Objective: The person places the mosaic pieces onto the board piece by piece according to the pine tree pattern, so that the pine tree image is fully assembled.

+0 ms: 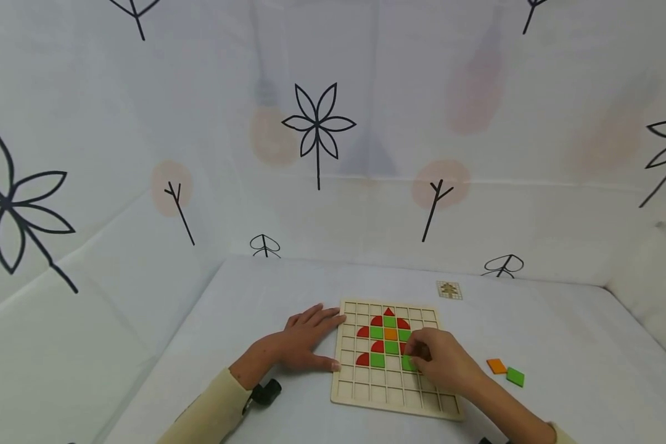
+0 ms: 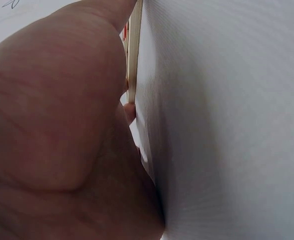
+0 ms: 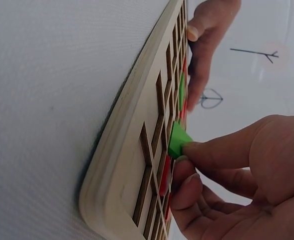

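Note:
A wooden grid board point(image 1: 361, 391) lies on the white surface, with red, green and orange pieces in a tree-like pattern in its cells. My right hand point(image 1: 443, 361) reaches over the board's right part and pinches a green square tile point(image 3: 177, 141) between thumb and fingers. That tile stands tilted at a cell in the right wrist view, near red pieces point(image 3: 164, 177). On the board's left side, my left hand point(image 1: 305, 339) rests with fingers spread, its fingertips and thumb at the board's edge. An orange square point(image 1: 390, 333) sits mid-pattern. Part of the pattern is hidden behind the right hand.
Right of the board lie a loose orange tile point(image 1: 496, 366) and a loose green tile point(image 1: 515, 377). A small card with a tree pattern point(image 1: 449, 290) lies beyond the board. White cloth with drawn plants point(image 1: 319, 123) surrounds the table. A black device point(image 1: 267, 392) is at the left wrist.

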Motion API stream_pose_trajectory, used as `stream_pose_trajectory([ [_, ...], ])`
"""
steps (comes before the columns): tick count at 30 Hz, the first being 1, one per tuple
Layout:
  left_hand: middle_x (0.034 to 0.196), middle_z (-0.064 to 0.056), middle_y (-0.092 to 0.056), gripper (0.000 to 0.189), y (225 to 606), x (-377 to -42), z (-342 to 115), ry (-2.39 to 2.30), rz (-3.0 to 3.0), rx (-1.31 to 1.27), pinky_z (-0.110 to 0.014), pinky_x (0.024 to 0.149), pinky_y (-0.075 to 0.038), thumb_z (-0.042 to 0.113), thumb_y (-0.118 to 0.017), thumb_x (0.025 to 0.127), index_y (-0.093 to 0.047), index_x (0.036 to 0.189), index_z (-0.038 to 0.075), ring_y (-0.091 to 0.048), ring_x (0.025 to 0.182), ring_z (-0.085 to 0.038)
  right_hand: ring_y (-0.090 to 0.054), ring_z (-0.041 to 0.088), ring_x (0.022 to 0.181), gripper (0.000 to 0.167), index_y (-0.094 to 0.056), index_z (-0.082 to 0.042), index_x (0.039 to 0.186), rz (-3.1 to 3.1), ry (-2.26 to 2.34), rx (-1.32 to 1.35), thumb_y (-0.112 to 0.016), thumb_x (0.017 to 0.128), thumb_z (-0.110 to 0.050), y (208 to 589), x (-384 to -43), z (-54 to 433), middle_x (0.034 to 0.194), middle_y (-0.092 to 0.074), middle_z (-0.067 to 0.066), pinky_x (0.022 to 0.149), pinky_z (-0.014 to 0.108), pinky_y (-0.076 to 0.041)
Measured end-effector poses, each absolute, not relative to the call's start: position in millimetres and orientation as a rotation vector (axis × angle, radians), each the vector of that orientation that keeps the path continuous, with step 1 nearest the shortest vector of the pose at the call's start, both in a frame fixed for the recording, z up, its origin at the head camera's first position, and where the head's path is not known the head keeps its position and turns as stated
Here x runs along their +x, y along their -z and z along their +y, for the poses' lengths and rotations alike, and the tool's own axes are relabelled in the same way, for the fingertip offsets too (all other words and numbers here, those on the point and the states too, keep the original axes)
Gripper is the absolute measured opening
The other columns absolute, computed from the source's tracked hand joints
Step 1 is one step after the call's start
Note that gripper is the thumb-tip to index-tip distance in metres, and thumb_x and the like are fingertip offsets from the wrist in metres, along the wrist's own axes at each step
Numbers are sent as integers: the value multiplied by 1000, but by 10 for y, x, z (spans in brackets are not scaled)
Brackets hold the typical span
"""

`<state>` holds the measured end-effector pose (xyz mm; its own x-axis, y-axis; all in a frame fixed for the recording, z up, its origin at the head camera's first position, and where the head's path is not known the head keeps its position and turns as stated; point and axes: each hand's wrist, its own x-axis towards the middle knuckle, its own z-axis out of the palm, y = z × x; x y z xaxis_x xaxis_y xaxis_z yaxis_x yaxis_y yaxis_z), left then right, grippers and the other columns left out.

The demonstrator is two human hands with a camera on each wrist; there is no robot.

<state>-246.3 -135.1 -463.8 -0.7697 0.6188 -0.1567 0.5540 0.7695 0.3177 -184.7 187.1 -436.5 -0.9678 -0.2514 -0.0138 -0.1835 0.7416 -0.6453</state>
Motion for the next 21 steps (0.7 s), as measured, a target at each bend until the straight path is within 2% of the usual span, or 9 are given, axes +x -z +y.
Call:
stream_pose_trajectory([
  [14, 177, 10, -13, 100, 4649, -2466, -1365, -367, 2716, 918, -63, 123, -22, 79, -63, 91, -18, 170, 37, -4, 164, -29, -56, 13, 78, 20, -74, -16, 95, 2870, 950, -342, -81, 89, 2, 4324, -1807, 1875, 91, -63, -5, 68, 26, -51],
  [21, 177, 11, -13, 100, 4660, -2477, -1362, -373, 2711, 921, -63, 123, -22, 79, -62, 91, -18, 170, 38, -4, 165, -29, -54, 15, 77, 19, -70, -17, 90, 2878, 939, -351, -81, 91, -2, 4295, -1741, 2091, 85, -61, -5, 66, 26, -48],
])
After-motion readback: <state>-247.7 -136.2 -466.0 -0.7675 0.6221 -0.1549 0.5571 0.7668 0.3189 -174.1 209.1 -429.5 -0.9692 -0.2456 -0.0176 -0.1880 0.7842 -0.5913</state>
